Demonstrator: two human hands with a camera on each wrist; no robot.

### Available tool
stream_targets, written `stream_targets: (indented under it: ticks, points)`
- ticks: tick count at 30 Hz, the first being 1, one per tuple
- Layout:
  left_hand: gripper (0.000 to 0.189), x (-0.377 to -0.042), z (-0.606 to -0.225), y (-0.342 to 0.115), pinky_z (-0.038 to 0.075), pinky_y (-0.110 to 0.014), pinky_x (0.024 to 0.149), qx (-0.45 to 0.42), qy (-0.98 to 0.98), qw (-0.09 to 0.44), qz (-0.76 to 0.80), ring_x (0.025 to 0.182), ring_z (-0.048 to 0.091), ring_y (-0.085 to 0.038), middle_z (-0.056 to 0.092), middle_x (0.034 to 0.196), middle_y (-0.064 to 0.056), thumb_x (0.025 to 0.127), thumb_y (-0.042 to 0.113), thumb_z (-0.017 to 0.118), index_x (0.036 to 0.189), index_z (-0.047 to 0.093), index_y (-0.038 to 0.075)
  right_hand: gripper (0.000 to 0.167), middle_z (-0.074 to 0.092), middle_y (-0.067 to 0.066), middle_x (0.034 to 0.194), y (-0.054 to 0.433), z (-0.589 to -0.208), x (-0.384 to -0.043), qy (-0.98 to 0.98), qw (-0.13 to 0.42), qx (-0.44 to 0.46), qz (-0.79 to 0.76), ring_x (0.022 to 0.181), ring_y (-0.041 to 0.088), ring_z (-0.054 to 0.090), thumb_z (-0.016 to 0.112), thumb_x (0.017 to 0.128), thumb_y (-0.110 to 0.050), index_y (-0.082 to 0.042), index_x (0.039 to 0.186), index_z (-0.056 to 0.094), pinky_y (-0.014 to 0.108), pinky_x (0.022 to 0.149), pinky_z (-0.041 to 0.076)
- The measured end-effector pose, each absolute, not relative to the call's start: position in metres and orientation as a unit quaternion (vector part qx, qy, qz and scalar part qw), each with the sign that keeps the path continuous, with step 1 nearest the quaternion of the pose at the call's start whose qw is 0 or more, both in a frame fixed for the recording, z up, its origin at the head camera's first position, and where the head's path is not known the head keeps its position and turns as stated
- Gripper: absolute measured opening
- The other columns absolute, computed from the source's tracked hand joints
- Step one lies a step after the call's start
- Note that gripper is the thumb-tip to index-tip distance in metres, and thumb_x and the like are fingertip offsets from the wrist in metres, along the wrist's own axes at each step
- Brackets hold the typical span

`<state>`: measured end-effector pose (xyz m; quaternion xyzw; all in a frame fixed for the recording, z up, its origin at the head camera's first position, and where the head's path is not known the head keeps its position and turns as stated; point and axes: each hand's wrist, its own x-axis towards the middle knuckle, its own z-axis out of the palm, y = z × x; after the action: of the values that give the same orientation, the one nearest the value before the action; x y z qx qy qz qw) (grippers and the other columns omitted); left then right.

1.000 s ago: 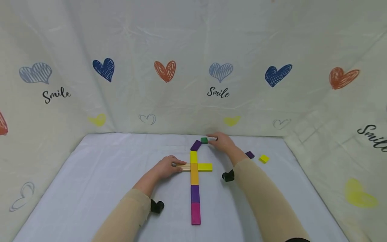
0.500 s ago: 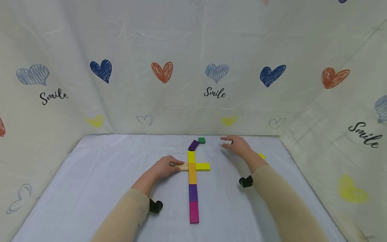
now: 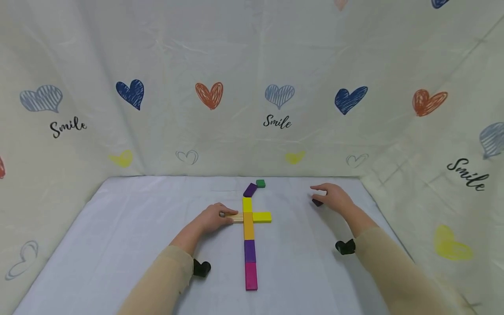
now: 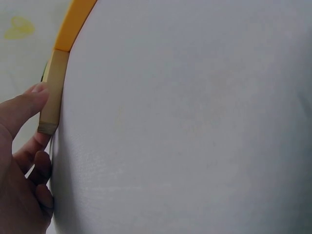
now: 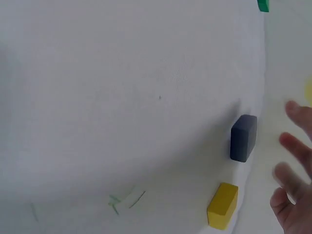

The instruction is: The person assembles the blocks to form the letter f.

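Note:
My left hand (image 3: 214, 217) pinches a plain wooden block (image 3: 237, 218) between thumb and fingers; its far end meets the side of an orange block (image 3: 248, 226). Opposite it, a yellow block (image 3: 262, 217) juts out to the right. Above the orange block lie another yellow block (image 3: 246, 204), a slanted purple block (image 3: 250, 190) and a small green block (image 3: 260, 183). Below come a purple block (image 3: 250, 250) and a magenta block (image 3: 251, 275). My right hand (image 3: 334, 199), fingers spread and holding nothing, hovers over a loose dark purple block (image 5: 242, 139).
A loose yellow block (image 5: 223, 207) lies beside the dark purple one in the right wrist view; the right hand and forearm hide it in the head view. The white-covered table (image 3: 130, 245) ends at a hanging cloth (image 3: 236, 144) printed with hearts.
My right hand has left the green block and moved right, over to the loose dark purple block. The left hand keeps its pinch on the wooden block. The head view has shifted slightly.

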<state>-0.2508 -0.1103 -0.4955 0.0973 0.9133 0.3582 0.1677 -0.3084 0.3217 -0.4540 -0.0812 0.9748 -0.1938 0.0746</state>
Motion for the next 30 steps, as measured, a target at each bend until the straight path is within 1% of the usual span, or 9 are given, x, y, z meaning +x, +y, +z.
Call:
stream_targets:
  ticks: [3,5,11,19,25,30]
  points:
    - [0.029,-0.249,-0.495,-0.11,0.041,-0.051,0.103,0.095,0.912,0.171,0.36,0.117,0.05,-0.026,0.059,0.125,-0.001,0.093,0.031,0.07,0.122,0.072,0.036,0.048,0.048,0.022,0.145,0.329,-0.456,-0.306,0.975,0.083,-0.071,-0.192,0.132,0.044,0.041,0.064,0.096,-0.035,-0.015,0.139,0.059,0.059,0.106,0.034]
    - [0.029,-0.248,-0.494,-0.11,0.041,-0.051,0.103,0.094,0.911,0.171,0.362,0.117,0.05,-0.026,0.059,0.125,-0.001,0.093,0.031,0.07,0.122,0.072,0.036,0.047,0.05,0.021,0.144,0.332,-0.458,-0.304,0.975,0.091,-0.06,-0.193,0.136,0.045,0.037,0.065,0.096,-0.036,-0.015,0.138,0.06,0.06,0.108,0.031]
    - [0.029,-0.247,-0.494,-0.11,0.041,-0.049,0.103,0.097,0.912,0.169,0.361,0.116,0.051,-0.025,0.06,0.123,0.0,0.094,0.03,0.069,0.122,0.072,0.035,0.047,0.056,0.02,0.139,0.334,-0.465,-0.301,0.979,0.101,-0.048,-0.17,0.133,0.046,0.04,0.067,0.095,-0.036,-0.014,0.136,0.062,0.061,0.107,0.032]
    - [0.029,-0.246,-0.494,-0.109,0.042,-0.05,0.102,0.099,0.914,0.163,0.358,0.117,0.05,-0.025,0.06,0.124,0.0,0.093,0.03,0.069,0.122,0.072,0.035,0.049,0.055,0.022,0.139,0.326,-0.471,-0.298,0.984,0.111,-0.023,-0.135,0.13,0.046,0.044,0.071,0.091,-0.036,-0.013,0.134,0.064,0.06,0.105,0.035]
    - [0.029,-0.248,-0.495,-0.109,0.043,-0.049,0.101,0.101,0.915,0.161,0.357,0.115,0.051,-0.025,0.06,0.123,0.0,0.093,0.03,0.07,0.122,0.072,0.036,0.045,0.053,0.024,0.139,0.324,-0.471,-0.296,0.988,0.095,-0.024,-0.119,0.13,0.047,0.044,0.069,0.093,-0.031,-0.015,0.135,0.063,0.061,0.104,0.036]
    - [0.029,-0.249,-0.496,-0.11,0.043,-0.049,0.101,0.101,0.914,0.161,0.359,0.115,0.051,-0.025,0.06,0.123,0.0,0.093,0.03,0.07,0.122,0.072,0.035,0.045,0.052,0.023,0.141,0.322,-0.47,-0.297,0.989,0.076,-0.026,-0.121,0.131,0.048,0.042,0.066,0.095,-0.031,-0.018,0.137,0.061,0.061,0.105,0.036]
